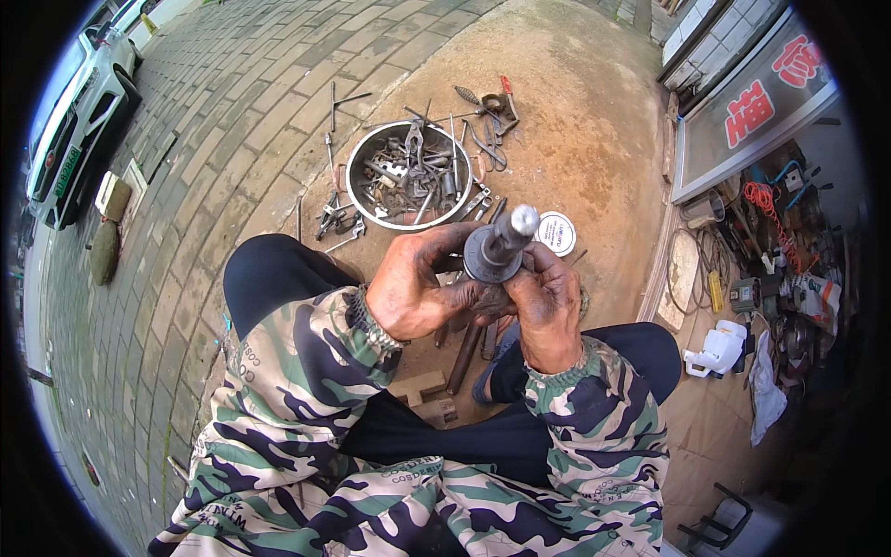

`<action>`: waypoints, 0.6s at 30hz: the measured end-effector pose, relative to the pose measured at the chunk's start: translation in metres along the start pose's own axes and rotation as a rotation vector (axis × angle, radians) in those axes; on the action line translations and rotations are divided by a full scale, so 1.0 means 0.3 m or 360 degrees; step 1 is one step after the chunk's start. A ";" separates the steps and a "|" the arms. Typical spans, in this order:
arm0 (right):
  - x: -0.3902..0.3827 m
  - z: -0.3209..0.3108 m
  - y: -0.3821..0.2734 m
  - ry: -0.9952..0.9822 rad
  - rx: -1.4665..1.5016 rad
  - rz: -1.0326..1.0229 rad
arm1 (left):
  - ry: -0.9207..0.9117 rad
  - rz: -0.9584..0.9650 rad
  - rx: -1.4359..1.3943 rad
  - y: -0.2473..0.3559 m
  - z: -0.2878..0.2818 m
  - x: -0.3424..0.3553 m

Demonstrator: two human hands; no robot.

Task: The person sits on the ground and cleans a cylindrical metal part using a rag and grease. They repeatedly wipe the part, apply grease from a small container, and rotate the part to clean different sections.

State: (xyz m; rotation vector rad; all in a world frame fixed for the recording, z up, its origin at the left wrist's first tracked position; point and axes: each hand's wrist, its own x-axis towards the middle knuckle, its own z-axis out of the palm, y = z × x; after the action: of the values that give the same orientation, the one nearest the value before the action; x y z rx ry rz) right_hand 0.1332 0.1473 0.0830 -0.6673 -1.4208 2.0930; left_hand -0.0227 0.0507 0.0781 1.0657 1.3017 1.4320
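Note:
A dark, greasy metal shaft with a round collar points up toward me, its bright tip uppermost. My left hand is closed around its left side, thumb toward the collar. On the other side my right hand grips it, with blackened fingers under and beside the collar. The lower end of the shaft is hidden by my hands. Just beyond, a round metal basin holds a jumble of tools and metal parts. A round white lid with print lies right of the shaft.
Pliers and other hand tools lie around the basin. Wooden blocks and a dark metal bar are between my legs. At right are a white plastic jug and shop clutter beneath a sign. A white car stands far left.

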 end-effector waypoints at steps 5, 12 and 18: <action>0.021 -0.027 -0.026 -0.0024 -0.0175 0.0230 | -0.0141 -0.0013 0.0183 0.042 -0.005 -0.020; 0.024 -0.035 -0.004 -0.0021 0.0207 0.0280 | -0.0053 0.0209 0.0125 -0.008 -0.008 -0.007; 0.014 -0.009 -0.007 0.0006 0.0383 0.0205 | 0.0206 0.0097 0.0098 -0.002 0.018 0.008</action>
State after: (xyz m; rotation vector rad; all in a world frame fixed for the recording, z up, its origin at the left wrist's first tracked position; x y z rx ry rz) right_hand 0.1320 0.1525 0.0835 -0.6792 -1.1252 2.3132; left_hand -0.0179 0.0542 0.0780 1.0758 1.4238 1.5365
